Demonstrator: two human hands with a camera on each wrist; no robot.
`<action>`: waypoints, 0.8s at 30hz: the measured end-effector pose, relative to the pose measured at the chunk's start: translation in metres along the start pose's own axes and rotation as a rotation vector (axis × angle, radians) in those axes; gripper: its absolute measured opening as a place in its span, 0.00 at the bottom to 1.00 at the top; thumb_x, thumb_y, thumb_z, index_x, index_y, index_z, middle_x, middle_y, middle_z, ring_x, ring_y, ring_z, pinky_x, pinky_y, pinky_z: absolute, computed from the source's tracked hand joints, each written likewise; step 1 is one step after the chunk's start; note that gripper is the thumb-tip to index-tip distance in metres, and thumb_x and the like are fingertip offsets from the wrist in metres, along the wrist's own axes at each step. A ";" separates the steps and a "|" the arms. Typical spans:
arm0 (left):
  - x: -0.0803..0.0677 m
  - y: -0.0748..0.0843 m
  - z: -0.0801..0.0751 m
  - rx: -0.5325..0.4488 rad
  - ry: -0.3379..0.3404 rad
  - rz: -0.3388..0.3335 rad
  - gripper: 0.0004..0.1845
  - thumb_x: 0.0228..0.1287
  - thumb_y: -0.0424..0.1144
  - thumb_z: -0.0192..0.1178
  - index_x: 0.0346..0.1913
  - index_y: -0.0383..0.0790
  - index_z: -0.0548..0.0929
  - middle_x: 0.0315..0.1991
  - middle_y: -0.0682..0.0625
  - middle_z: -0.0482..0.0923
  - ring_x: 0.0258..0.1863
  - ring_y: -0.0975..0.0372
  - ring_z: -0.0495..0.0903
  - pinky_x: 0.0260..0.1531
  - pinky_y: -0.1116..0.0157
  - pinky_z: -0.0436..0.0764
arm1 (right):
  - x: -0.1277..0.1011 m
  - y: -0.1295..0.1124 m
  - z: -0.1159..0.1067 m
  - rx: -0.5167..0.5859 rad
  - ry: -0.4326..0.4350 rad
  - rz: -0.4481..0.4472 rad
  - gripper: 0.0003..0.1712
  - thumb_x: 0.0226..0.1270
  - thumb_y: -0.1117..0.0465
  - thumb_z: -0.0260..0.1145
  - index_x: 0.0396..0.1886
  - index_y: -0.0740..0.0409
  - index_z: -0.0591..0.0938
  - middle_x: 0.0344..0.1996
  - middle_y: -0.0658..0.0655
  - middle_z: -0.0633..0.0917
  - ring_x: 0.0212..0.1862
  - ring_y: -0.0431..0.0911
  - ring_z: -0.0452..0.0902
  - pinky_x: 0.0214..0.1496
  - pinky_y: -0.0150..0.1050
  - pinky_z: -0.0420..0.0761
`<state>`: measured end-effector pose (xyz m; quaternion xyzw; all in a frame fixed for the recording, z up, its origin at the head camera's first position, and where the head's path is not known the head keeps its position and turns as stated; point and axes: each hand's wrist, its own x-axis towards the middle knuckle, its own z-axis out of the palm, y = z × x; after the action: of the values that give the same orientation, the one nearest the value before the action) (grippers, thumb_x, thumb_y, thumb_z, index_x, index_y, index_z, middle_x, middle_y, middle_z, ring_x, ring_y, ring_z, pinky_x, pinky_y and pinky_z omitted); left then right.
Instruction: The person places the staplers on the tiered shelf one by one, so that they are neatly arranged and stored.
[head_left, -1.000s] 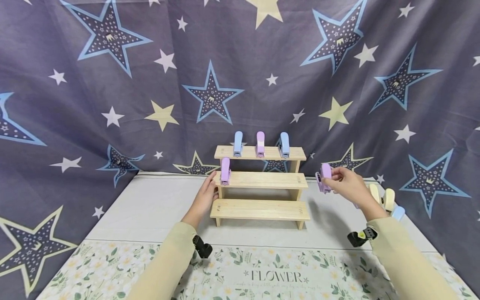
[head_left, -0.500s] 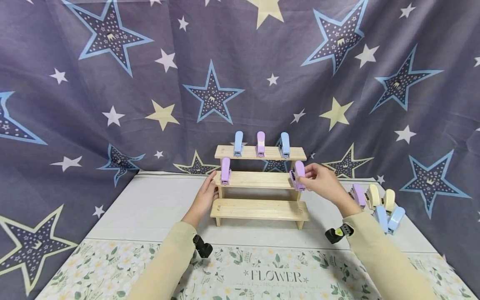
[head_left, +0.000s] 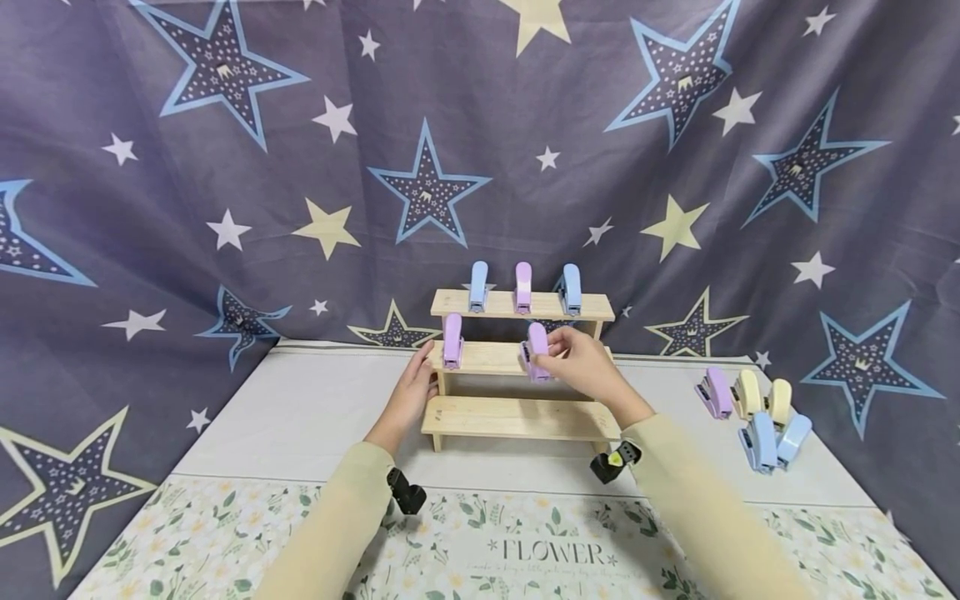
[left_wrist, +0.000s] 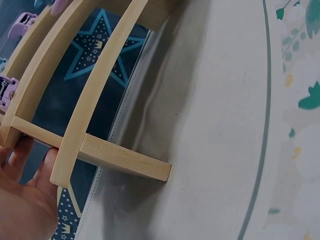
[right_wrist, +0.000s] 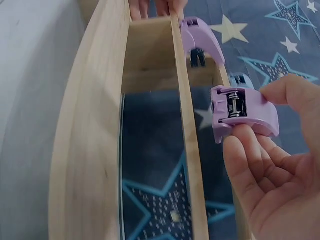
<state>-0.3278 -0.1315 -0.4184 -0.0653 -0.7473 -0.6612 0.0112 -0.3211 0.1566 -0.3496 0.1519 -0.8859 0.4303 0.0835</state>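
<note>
A three-tier wooden display stand (head_left: 517,417) stands on the table. My left hand (head_left: 408,392) grips the left end of its middle tier; in the left wrist view the fingers (left_wrist: 20,157) reach under that end. My right hand (head_left: 588,367) pinches a purple stapler (head_left: 538,358) between thumb and fingers, over the middle of the middle tier. In the right wrist view the held stapler (right_wrist: 257,110) shows its underside and dark inner metal. Another purple stapler (head_left: 452,342) stands at the left end of that tier.
The top tier carries a blue stapler (head_left: 477,287), a purple stapler (head_left: 522,287) and a second blue stapler (head_left: 571,290). On the table at right stand a purple stapler (head_left: 717,393), cream staplers (head_left: 747,393) and blue staplers (head_left: 762,443). A star-patterned curtain (head_left: 300,167) hangs behind.
My right hand has carried the purple stapler leftward, from right of the stand to over the middle tier's centre. The left hand has kept its place on the stand.
</note>
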 end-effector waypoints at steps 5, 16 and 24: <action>-0.016 0.026 0.002 0.016 -0.016 -0.010 0.27 0.83 0.36 0.31 0.80 0.37 0.49 0.76 0.29 0.50 0.71 0.37 0.60 0.69 0.47 0.66 | 0.008 -0.006 0.020 0.030 0.008 0.010 0.19 0.60 0.53 0.73 0.44 0.61 0.81 0.35 0.54 0.85 0.31 0.43 0.79 0.30 0.34 0.80; 0.006 -0.008 0.000 -0.020 0.004 -0.001 0.27 0.84 0.41 0.31 0.81 0.46 0.50 0.77 0.34 0.51 0.72 0.40 0.60 0.70 0.48 0.65 | 0.026 -0.015 0.044 0.031 0.042 0.078 0.21 0.61 0.50 0.73 0.46 0.60 0.81 0.37 0.55 0.85 0.36 0.48 0.81 0.35 0.37 0.81; 0.005 -0.010 0.001 -0.010 0.027 0.014 0.27 0.84 0.40 0.32 0.80 0.45 0.52 0.76 0.33 0.53 0.71 0.40 0.62 0.69 0.48 0.67 | 0.033 -0.019 0.052 0.071 0.066 0.107 0.21 0.60 0.51 0.74 0.43 0.60 0.80 0.32 0.54 0.85 0.28 0.43 0.81 0.28 0.32 0.80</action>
<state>-0.3341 -0.1309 -0.4279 -0.0618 -0.7433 -0.6656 0.0257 -0.3466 0.0981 -0.3588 0.0931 -0.8737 0.4700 0.0844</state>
